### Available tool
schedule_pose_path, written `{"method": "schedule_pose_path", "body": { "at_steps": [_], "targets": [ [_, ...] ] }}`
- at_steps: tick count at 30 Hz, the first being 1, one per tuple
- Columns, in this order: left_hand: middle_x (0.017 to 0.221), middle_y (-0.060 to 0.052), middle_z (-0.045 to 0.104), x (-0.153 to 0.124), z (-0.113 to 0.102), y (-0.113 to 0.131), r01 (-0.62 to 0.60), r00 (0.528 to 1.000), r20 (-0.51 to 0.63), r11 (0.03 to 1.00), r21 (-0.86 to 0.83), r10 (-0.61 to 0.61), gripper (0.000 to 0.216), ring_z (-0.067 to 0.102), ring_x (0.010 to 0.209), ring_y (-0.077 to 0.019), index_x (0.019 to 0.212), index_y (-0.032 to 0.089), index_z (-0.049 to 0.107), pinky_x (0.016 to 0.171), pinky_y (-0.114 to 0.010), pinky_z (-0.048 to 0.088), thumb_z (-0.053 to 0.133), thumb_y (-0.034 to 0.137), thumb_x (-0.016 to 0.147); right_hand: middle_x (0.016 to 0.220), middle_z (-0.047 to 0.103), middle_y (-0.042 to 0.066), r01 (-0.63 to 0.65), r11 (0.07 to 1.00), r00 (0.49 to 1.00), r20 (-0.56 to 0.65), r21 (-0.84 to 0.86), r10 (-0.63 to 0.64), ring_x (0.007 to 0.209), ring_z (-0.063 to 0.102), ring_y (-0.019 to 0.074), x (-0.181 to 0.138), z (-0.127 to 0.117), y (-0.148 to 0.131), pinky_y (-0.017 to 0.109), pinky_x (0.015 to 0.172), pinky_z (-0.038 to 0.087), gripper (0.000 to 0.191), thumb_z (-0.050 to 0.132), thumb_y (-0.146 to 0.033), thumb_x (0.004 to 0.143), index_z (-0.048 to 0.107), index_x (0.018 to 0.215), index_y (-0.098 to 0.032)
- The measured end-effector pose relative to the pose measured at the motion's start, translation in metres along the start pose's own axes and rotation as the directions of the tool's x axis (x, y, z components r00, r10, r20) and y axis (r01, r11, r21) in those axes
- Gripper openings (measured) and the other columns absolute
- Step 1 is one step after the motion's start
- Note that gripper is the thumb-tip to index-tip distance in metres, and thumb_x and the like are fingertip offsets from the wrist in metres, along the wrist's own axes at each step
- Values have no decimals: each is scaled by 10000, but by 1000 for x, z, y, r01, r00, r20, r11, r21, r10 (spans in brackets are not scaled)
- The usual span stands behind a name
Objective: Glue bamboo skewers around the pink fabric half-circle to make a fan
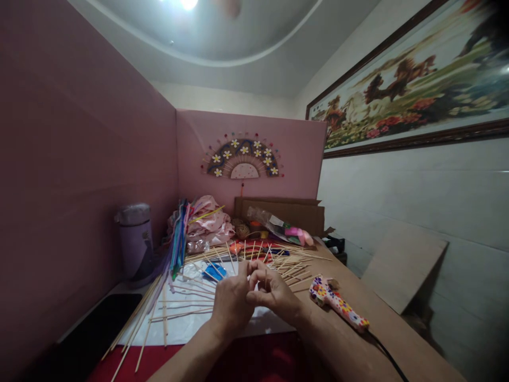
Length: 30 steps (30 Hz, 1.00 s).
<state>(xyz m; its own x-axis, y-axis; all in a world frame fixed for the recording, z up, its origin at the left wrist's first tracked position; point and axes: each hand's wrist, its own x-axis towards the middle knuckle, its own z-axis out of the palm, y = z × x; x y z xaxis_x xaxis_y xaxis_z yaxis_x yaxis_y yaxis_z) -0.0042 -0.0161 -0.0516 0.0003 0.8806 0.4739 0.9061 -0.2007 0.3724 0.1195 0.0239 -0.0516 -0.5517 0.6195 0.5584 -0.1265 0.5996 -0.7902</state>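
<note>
Left hand (233, 302): curled against the right hand (276, 294); from my remote view I cannot tell whether it grips anything.
Right hand: thumb and fingers bent together; any small held piece is hidden from me.
Sticks (181, 317): thin, straight, pale wood, fanned around both hands, perhaps for easy access.
White sheet (186, 331): smooth, flat, beneath many sticks; I judge it protective.
Glue gun (342, 309): flower-patterned, lying rightward, presumably within reach.
</note>
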Motion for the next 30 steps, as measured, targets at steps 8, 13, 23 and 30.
{"method": "schedule_pose_path", "body": {
  "at_steps": [8,13,23,30],
  "targets": [
    [727,-78,677,1,-4,-5,-8,1000,-15,999,-52,7,223,650,699,-256,1066,222,484,570,-267,314,438,213,848,934,492,31,-89,987,995,-34,133,94,715,500,121,0,-4,-4,235,570,425,381,740,-479,635,531,575,-166],
    [751,-90,690,0,-4,-3,-22,1000,4,1000,-6,22,268,660,719,-269,1103,207,464,573,-285,312,370,155,857,865,524,30,8,998,987,-159,-58,-18,815,529,158,1,-2,-4,285,707,440,268,696,-423,714,628,613,-185],
    [721,-70,688,0,-6,-2,-13,1000,19,999,-36,14,270,654,695,-265,1053,211,476,557,-271,306,479,172,785,861,457,19,-19,999,999,-46,49,22,800,479,152,0,1,0,267,661,442,310,731,-472,659,609,630,-189],
    [738,-95,688,0,-5,-2,-16,1000,-1,999,-29,16,214,650,689,-276,1004,183,508,549,-287,294,434,177,803,809,444,11,-85,983,996,11,160,85,773,455,145,0,1,-2,241,621,408,295,690,-434,713,555,625,-187]
  ]
}}
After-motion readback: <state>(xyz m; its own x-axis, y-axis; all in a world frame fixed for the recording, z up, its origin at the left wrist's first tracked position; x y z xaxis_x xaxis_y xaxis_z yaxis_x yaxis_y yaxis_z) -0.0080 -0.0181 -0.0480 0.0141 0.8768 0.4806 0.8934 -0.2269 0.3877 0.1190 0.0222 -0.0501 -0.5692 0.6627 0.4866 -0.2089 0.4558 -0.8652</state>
